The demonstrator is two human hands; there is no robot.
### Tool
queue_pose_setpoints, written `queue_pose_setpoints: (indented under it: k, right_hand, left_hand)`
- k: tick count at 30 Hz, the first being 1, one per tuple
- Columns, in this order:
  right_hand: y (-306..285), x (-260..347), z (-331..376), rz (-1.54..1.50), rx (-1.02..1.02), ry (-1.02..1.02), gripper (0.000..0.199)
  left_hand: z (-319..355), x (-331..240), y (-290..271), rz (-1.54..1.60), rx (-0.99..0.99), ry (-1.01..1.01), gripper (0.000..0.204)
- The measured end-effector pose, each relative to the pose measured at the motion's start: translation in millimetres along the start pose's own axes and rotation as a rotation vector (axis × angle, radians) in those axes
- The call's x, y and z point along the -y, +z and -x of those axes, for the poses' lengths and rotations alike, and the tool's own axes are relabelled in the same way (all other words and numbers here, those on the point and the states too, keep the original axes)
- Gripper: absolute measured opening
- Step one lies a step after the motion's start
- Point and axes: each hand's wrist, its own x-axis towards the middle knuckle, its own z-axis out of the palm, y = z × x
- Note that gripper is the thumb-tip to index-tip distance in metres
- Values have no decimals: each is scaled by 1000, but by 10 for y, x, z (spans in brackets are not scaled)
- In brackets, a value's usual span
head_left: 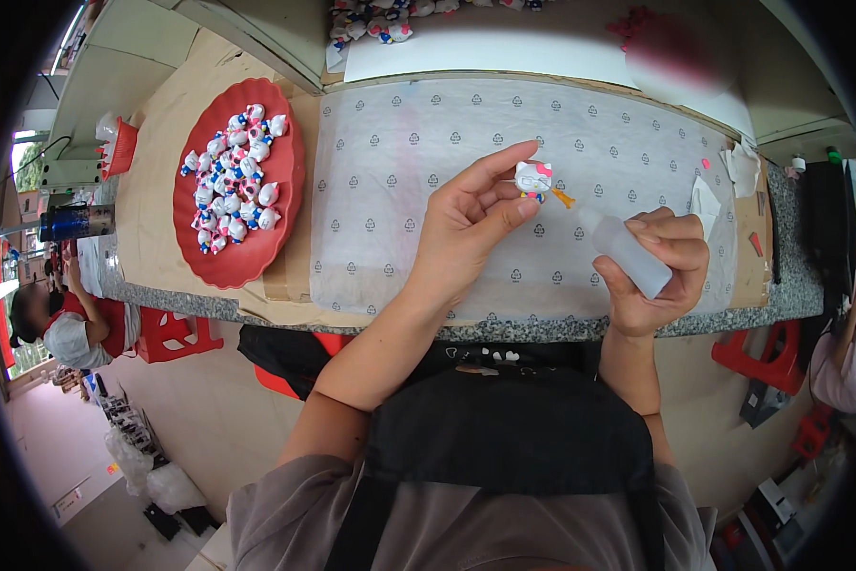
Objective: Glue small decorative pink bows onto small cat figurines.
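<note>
Between the fingertips of my left hand (480, 205) is a small white cat figurine (534, 177) with a pink bow and blue at its lower part. My right hand (666, 271) wraps round a translucent white squeeze bottle (634, 259), tilted up to the left. An amber nozzle tip (563, 198) points at the figurine's lower side, close to it; I cannot tell whether they touch. Both hands are above a white sheet (390, 257) with a repeated printed mark. To the left, many similar figurines (233, 181) are heaped on a red scalloped plate (290, 205).
A raised shelf (504, 52) at the back carries more figurines (380, 21) and a blurred pinkish-red heap (675, 52). Crumpled white paper (742, 171) lies at the right. A granite table edge (542, 330) runs before me. Another person (80, 319) sits at far left.
</note>
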Motion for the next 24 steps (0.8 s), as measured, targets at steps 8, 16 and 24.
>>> queue_pose_setpoints:
  k: [8,16,24]
  right_hand:
    - [-8,3,4,9,17,8,44]
    - [33,26,-1,-5,26,13,42]
    - [8,44,-11,-18,56,36,41]
  left_hand:
    - [4,8,11,-22,-19,-15,42]
    - [6,85,-14,-248,-6,167,44]
    - [-10,103,-21,-314,-20,228,43]
